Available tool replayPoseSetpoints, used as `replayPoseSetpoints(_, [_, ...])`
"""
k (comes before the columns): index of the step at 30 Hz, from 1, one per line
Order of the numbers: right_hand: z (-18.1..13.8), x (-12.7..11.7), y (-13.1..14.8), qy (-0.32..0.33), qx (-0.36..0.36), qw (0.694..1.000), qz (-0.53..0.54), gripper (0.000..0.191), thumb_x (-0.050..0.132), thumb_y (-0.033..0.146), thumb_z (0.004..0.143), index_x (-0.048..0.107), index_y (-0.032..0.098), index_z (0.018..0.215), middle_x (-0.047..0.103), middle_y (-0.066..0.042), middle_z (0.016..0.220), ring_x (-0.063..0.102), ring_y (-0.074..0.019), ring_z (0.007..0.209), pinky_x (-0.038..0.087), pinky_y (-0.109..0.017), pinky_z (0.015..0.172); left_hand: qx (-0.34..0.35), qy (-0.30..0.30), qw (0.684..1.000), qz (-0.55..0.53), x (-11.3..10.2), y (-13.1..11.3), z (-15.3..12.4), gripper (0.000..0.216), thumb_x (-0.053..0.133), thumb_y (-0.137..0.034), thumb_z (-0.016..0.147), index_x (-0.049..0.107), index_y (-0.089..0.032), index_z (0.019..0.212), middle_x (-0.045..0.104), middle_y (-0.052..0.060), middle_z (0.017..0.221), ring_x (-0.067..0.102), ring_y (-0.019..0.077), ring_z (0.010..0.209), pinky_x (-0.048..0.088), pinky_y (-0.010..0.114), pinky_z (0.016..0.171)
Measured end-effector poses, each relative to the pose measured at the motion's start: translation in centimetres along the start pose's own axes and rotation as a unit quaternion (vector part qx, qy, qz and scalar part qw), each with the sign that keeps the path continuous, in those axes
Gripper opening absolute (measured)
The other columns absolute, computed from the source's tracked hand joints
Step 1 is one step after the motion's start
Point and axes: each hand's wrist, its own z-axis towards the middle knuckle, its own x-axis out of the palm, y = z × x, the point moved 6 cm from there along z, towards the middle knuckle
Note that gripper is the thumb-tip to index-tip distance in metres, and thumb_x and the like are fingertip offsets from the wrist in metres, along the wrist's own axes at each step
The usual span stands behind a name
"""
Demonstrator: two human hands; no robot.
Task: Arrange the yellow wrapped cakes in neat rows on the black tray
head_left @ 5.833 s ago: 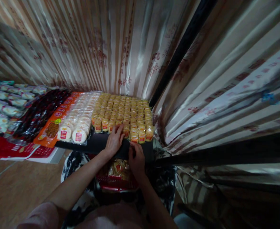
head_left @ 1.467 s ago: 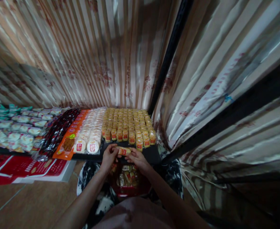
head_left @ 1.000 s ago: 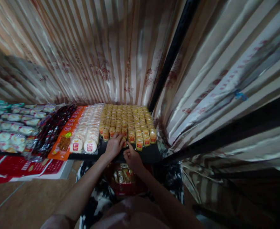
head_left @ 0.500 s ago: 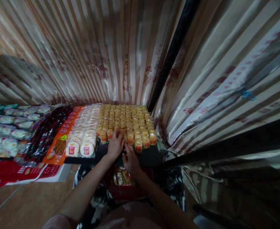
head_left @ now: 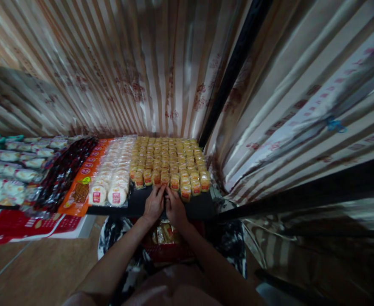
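Observation:
My left hand (head_left: 154, 205) and my right hand (head_left: 175, 209) are close together over the black shelf edge, fingers bent inward and fingertips nearly meeting. They are at the near side of a small wrapped yellow cake (head_left: 165, 178) in the front row and seem to touch it. Anything pinched between them is too small to make out. This cake belongs to a block of yellow wrapped cakes (head_left: 164, 155) in tight rows, each packet with a red-and-yellow label. Below my wrists, more gold packets (head_left: 165, 233) sit in a red bag or box (head_left: 164, 253) at my lap.
Left of the cakes lie white round packets (head_left: 116, 196), an orange pack (head_left: 74, 199), dark shiny packets (head_left: 54, 187) and white wrapped rolls (head_left: 7, 172) on the black shelf (head_left: 139, 204). Striped plastic sheeting (head_left: 155, 85) hangs behind; a black post (head_left: 228, 80) rises at the right corner.
My left hand has drawn back toward me from over the front row, uncovering a cake there. My right hand has shifted slightly, and the fingertips of both hands now come together.

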Motion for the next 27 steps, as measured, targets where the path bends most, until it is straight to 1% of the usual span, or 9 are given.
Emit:
replayPoseSetpoints(4, [-0.3, -0.4, -0.3, -0.039, 0.024, 0.998, 0.036, 0.060, 0.033, 0.012, 0.078, 0.025, 0.014, 0.138, 0.051, -0.014, 0.115, 0.058, -0.0179, 0.090, 0.047, -0.038, 0.087, -0.003, 0.002, 1.000, 0.001, 0.5, 0.2, -0.3, 0.048, 0.037, -0.010, 0.082, 0.040, -0.016, 0.129, 0.045, 0.013, 0.122, 0.046, 0.0209, 0.114, 0.044, 0.034, 0.093])
replayPoseSetpoints(7, [-0.2, -0.3, -0.7, -0.052, 0.032, 0.997, 0.039, 0.065, 0.033, 0.009, 0.075, 0.022, 0.014, 0.139, 0.055, -0.012, 0.106, 0.058, -0.0173, 0.085, 0.048, -0.037, 0.083, 0.001, 0.005, 1.000, -0.001, 0.6, 0.2, -0.4, 0.048, 0.037, -0.009, 0.080, 0.041, -0.017, 0.128, 0.046, 0.012, 0.122, 0.045, 0.0203, 0.114, 0.043, 0.035, 0.095])
replayPoseSetpoints(11, [0.0, -0.3, -0.2, -0.050, 0.031, 0.998, 0.021, 0.063, 0.034, 0.010, 0.075, 0.025, 0.010, 0.138, 0.056, -0.013, 0.100, 0.058, -0.0175, 0.081, 0.048, -0.036, 0.082, 0.001, 0.008, 1.000, 0.005, 0.4, -0.2, -0.5, 0.047, 0.040, -0.010, 0.079, 0.043, -0.017, 0.125, 0.045, 0.011, 0.122, 0.045, 0.0204, 0.114, 0.042, 0.034, 0.095])
replayPoseSetpoints(14, [-1.0, -1.0, 1.0, -0.046, 0.010, 0.999, 0.021, 0.053, 0.032, 0.013, 0.079, 0.036, 0.011, 0.132, 0.056, -0.012, 0.102, 0.058, -0.0167, 0.084, 0.047, -0.034, 0.085, 0.006, -0.008, 1.000, 0.002, -0.2, -0.6, -1.7, 0.040, 0.038, -0.009, 0.080, 0.048, -0.016, 0.118, 0.049, 0.010, 0.114, 0.050, 0.0184, 0.106, 0.044, 0.031, 0.091])
replayPoseSetpoints(19, [-5.5, -1.1, 1.2, 0.037, -0.013, 0.999, 0.030, 0.036, 0.032, 0.022, 0.086, 0.049, 0.018, 0.118, 0.063, -0.008, 0.094, 0.059, -0.0159, 0.079, 0.046, -0.032, 0.083, 0.001, -0.015, 1.000, -0.012, -0.4, -1.1, -6.9, 0.027, 0.035, -0.010, 0.083, 0.056, -0.017, 0.098, 0.053, 0.008, 0.098, 0.053, 0.0161, 0.094, 0.045, 0.029, 0.085])
replayPoseSetpoints(21, [-7.5, 0.0, 0.3, 0.107, -0.022, 0.994, 0.023, 0.031, 0.035, 0.023, 0.086, 0.054, 0.019, 0.111, 0.063, -0.009, 0.099, 0.059, -0.0177, 0.086, 0.045, -0.033, 0.084, -0.018, 0.031, 0.999, -0.033, 0.6, -0.7, -9.1, 0.026, 0.036, -0.010, 0.081, 0.057, -0.018, 0.094, 0.054, 0.008, 0.095, 0.054, 0.0163, 0.091, 0.045, 0.029, 0.083])
replayPoseSetpoints(22, [-8.3, 0.7, -0.5, 0.138, -0.011, 0.990, 0.016, 0.030, 0.037, 0.022, 0.084, 0.055, 0.019, 0.108, 0.064, -0.009, 0.100, 0.060, -0.0184, 0.087, 0.045, -0.033, 0.084, -0.041, 0.067, 0.996, -0.051, 1.4, -0.2, -10.1, 0.024, 0.038, -0.010, 0.080, 0.058, -0.018, 0.091, 0.055, 0.007, 0.095, 0.054, 0.0170, 0.091, 0.045, 0.030, 0.084])
replayPoseSetpoints(24, [-9.6, 2.5, -2.7, 0.211, 0.042, 0.977, -0.004, 0.027, 0.041, 0.018, 0.080, 0.058, 0.019, 0.100, 0.066, -0.008, 0.094, 0.061, -0.0188, 0.084, 0.045, -0.032, 0.080, -0.155, 0.122, 0.969, -0.149, 3.3, 1.6, -11.7, 0.019, 0.046, -0.009, 0.074, 0.060, -0.019, 0.083, 0.056, 0.006, 0.093, 0.055, 0.0176, 0.090, 0.043, 0.031, 0.086])
replayPoseSetpoints(27, [-10.3, 4.7, -5.8, 0.269, 0.127, 0.955, 0.004, 0.019, 0.053, 0.010, 0.067, 0.062, 0.019, 0.081, 0.068, -0.006, 0.082, 0.061, -0.0183, 0.075, 0.044, -0.028, 0.073, -0.349, 0.116, 0.878, -0.307, 6.0, 4.3, -13.2, 0.013, 0.056, -0.007, 0.065, 0.060, -0.019, 0.069, 0.059, 0.004, 0.080, 0.057, 0.0178, 0.084, 0.043, 0.029, 0.083])
